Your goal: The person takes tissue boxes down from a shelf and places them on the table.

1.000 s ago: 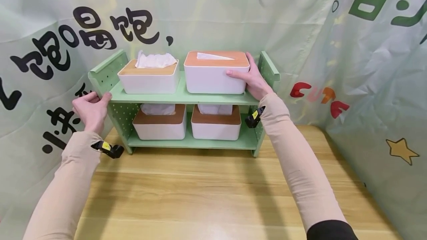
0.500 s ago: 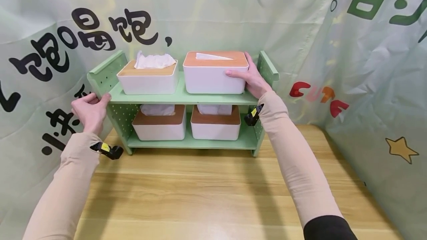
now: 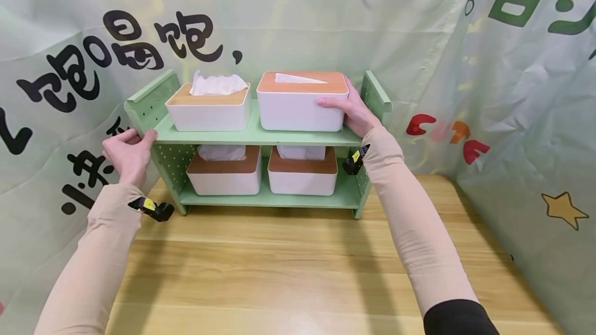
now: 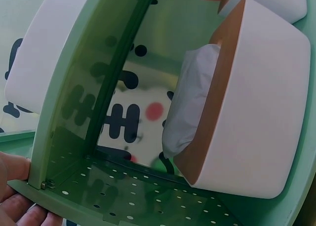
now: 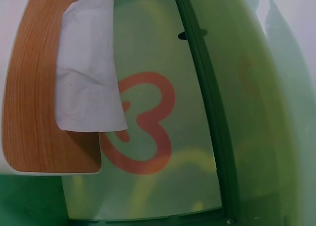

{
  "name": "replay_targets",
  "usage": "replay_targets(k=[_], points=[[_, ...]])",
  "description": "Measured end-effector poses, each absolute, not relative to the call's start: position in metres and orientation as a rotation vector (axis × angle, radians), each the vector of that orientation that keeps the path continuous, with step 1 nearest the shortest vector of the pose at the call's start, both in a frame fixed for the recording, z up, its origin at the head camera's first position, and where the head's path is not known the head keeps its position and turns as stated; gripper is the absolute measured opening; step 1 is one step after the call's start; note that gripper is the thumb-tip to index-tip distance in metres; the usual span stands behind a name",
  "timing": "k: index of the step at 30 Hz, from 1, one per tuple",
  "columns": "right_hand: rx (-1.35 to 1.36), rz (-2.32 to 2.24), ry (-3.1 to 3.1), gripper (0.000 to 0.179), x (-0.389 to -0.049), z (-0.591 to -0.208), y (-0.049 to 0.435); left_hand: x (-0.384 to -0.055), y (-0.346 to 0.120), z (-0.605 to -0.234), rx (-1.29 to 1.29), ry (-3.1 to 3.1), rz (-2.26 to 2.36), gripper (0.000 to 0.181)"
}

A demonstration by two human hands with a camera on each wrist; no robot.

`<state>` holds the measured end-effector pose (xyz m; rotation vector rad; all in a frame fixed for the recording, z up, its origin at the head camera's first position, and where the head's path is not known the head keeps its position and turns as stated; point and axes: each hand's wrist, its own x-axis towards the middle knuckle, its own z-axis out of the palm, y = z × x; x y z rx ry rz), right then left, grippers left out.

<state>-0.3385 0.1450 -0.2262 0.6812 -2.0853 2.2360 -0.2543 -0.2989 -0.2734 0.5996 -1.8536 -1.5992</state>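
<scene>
A green two-tier shelf (image 3: 258, 138) with perforated sides stands against the cloth backdrop. My left hand (image 3: 127, 159) holds its left side edge at the upper board, thumb in front and fingers outside, as the left wrist view shows. On the upper board at right, my right hand (image 3: 357, 113) grips the right end of a white tissue box (image 3: 300, 113) with a wooden lid; the thumb lies on the front, the other fingers are mostly hidden behind. Left of it sits another tissue box (image 3: 207, 118) with a rumpled tissue sticking up.
On the lower board stand two more tissue boxes with darker lids, one at left (image 3: 224, 185) and one at right (image 3: 301, 184). The wooden table (image 3: 261, 268) extends in front of the shelf. A printed cloth (image 3: 517, 133) encloses the back and sides.
</scene>
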Motion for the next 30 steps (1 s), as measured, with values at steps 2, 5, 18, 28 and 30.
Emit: replay_targets(k=[2, 5, 18, 28, 30], points=[[0.682, 2.237, -2.086, 0.067, -0.3379, -0.2260, 0.1447, -0.2547, -0.2992, -0.2733, 0.586, -1.845, -1.602, 0.041], [0.675, 2.241, -2.079, 0.066, -0.3383, -0.2260, 0.1439, -0.2547, -0.2994, -0.2729, 0.585, -1.848, -1.604, 0.041], [0.662, 2.247, -2.066, 0.067, -0.3385, -0.2271, 0.1449, -0.2562, -0.2984, -0.2730, 0.604, -1.829, -1.630, 0.043], [0.635, 2.242, -2.042, 0.070, -0.3379, -0.2286, 0.1425, -0.2553, -0.2994, -0.2744, 0.609, -1.838, -1.622, 0.043], [0.628, 2.241, -2.028, 0.070, -0.3374, -0.2292, 0.1418, -0.2550, -0.2994, -0.2743, 0.615, -1.843, -1.618, 0.044]])
